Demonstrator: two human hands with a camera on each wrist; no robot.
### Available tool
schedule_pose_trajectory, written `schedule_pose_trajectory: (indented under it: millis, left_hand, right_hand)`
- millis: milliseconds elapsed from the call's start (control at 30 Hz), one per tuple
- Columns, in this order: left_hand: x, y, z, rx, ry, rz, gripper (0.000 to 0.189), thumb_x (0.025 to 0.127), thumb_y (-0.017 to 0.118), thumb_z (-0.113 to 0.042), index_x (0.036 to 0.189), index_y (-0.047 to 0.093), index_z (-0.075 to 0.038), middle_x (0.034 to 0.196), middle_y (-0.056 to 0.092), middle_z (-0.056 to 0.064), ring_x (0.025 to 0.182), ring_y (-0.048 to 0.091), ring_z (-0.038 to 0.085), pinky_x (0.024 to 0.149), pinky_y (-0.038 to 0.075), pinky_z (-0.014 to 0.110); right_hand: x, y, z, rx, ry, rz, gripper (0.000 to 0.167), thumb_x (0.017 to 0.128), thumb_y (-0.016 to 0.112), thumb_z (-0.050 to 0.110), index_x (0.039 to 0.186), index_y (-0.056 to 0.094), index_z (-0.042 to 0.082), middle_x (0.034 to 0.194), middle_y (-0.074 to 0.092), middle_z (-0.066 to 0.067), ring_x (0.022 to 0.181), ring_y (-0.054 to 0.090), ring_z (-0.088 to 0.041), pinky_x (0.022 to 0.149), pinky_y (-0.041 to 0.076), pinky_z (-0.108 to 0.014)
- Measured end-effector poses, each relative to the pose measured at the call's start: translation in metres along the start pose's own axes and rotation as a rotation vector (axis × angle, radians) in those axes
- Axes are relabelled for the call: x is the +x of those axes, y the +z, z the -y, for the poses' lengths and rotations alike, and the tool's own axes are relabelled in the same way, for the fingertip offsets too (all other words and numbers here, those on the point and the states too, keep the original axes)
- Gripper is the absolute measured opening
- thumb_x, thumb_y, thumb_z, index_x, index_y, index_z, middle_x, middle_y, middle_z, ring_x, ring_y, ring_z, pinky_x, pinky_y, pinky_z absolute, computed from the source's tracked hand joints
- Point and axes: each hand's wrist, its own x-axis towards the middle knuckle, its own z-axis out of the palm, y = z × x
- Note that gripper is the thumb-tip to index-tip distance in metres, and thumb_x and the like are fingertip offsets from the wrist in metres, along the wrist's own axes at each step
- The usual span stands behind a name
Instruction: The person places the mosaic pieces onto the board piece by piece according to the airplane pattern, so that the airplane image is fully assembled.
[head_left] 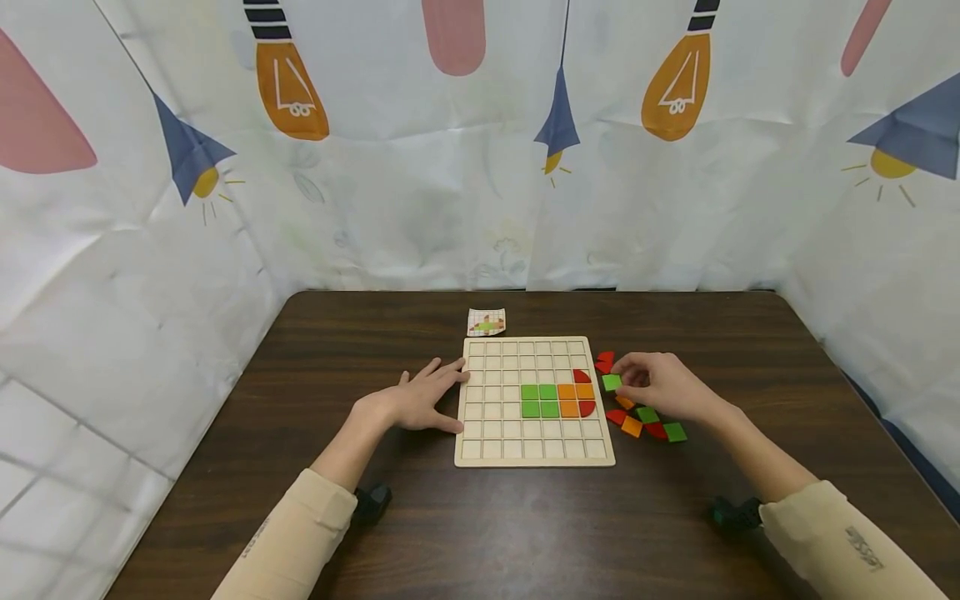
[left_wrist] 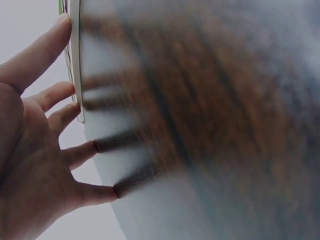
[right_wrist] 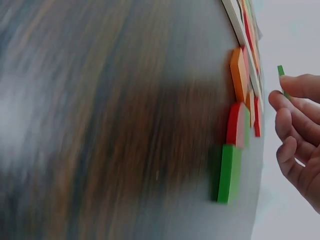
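Observation:
A square wooden grid board [head_left: 495,450] lies on the dark table, with green squares [head_left: 540,401], orange squares [head_left: 567,400] and red quarter-round pieces [head_left: 587,408] set in its right half. My left hand [head_left: 416,400] is spread at the board's left edge; in the left wrist view its thumb [left_wrist: 42,52] and two fingers touch that edge. Just right of the board, my right hand [head_left: 663,385] pinches a green square tile [head_left: 612,382] between thumb and finger. The right wrist view shows this tile [right_wrist: 280,71] edge-on, raised above the table.
Loose red [head_left: 604,362], orange [head_left: 632,426] and green tiles [head_left: 675,432] lie on the table right of the board. A small picture card [head_left: 486,322] with a coloured grid pattern lies behind the board. A printed white curtain [head_left: 450,208] hangs behind the table.

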Motion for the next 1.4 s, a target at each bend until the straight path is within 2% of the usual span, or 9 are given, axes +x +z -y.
schedule_pose_trajectory:
  millis: [200,433,700,1267,1400]
  left_hand:
    - [0.0,0.001,0.0,-0.004,0.0,0.011,0.087,0.094,0.075,-0.046,0.163,0.032,-0.015,0.172,0.006,0.006,0.156,0.001,0.038,0.112,0.003,0.077]
    - [0.001,0.0,0.0,-0.006,-0.002,0.013,0.086,0.094,0.075,-0.046,0.162,0.032,-0.015,0.172,0.005,0.006,0.156,0.0,0.038,0.113,0.003,0.076]
    - [0.0,0.001,0.0,0.0,-0.004,0.021,0.086,0.094,0.074,-0.045,0.163,0.031,-0.015,0.172,0.005,0.006,0.156,0.0,0.039,0.112,0.003,0.077]
    - [0.002,0.001,0.002,-0.004,0.002,0.023,0.086,0.094,0.074,-0.047,0.163,0.031,-0.015,0.172,0.004,0.006,0.156,-0.001,0.039,0.112,0.003,0.077]
    - [0.002,0.001,0.002,-0.004,0.009,0.023,0.086,0.095,0.074,-0.046,0.163,0.031,-0.014,0.172,0.004,0.007,0.156,-0.001,0.039,0.112,0.003,0.078]
  right_hand:
    - [0.008,0.01,0.01,0.01,-0.025,-0.004,0.022,0.093,0.077,0.013,0.113,0.071,0.008,0.09,0.067,0.005,0.078,0.062,-0.014,0.068,0.054,-0.031]
    - [0.02,0.02,0.021,0.032,-0.096,-0.032,0.021,0.093,0.077,0.013,0.113,0.072,0.008,0.089,0.068,0.006,0.077,0.062,-0.012,0.068,0.053,-0.03]
    - [0.034,0.034,0.041,0.049,-0.1,-0.011,0.021,0.093,0.077,0.013,0.113,0.072,0.007,0.089,0.068,0.007,0.079,0.062,-0.011,0.074,0.055,-0.033]
    - [0.058,0.055,0.067,0.037,-0.179,-0.023,0.021,0.09,0.082,0.015,0.108,0.074,0.008,0.084,0.069,0.01,0.075,0.061,-0.007,0.069,0.053,-0.03]
    - [0.061,0.06,0.073,0.03,-0.168,-0.014,0.022,0.089,0.083,0.016,0.107,0.075,0.008,0.084,0.069,0.009,0.075,0.061,-0.008,0.069,0.052,-0.03]
